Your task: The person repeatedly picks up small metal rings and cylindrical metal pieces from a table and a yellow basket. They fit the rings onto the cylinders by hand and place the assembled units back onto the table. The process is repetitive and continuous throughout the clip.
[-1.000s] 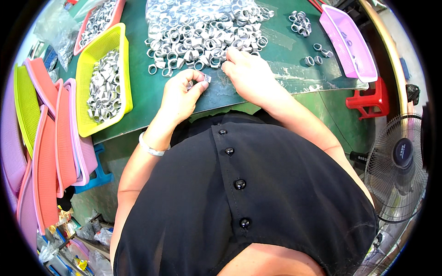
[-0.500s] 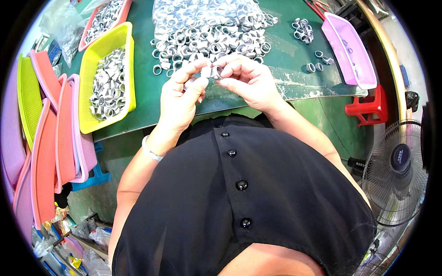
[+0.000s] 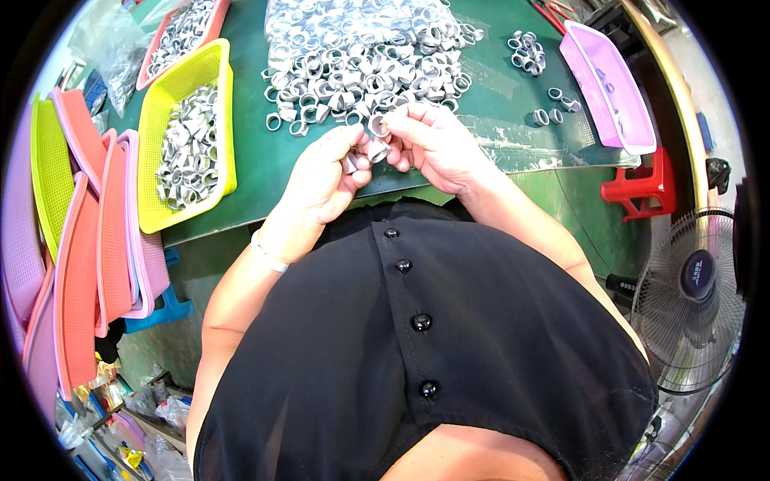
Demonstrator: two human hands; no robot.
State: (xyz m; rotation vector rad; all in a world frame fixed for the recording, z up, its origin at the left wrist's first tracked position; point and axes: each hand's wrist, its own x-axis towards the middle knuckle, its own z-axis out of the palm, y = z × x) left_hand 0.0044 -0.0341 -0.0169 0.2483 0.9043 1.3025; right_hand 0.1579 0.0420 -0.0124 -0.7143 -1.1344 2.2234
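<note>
Both my hands meet over the near edge of the green table. Between the fingertips of my right hand (image 3: 429, 148) is a silver-grey metal ring (image 3: 378, 125), its round opening showing. My left hand (image 3: 325, 172) is curled closed around several more grey rings (image 3: 350, 163), partly hidden by the fingers. One further ring (image 3: 377, 150) sits where the two hands come together; I cannot tell which hand bears it. Just beyond my fingers lies a large heap of the same rings (image 3: 361, 76), spilling from a clear plastic bag (image 3: 353, 20).
At left a yellow-green basket (image 3: 227, 132) holds rings, with a red basket (image 3: 222, 16) behind it. Stacked baskets (image 3: 76, 240) stand at far left. On the right are loose rings (image 3: 527, 54), a purple basket (image 3: 642, 120), a red stool (image 3: 650, 188) and a fan (image 3: 694, 321).
My left hand has dropped slightly toward me and turned, showing rings in its fingers. The right hand now holds a ring upright with its opening in view.
</note>
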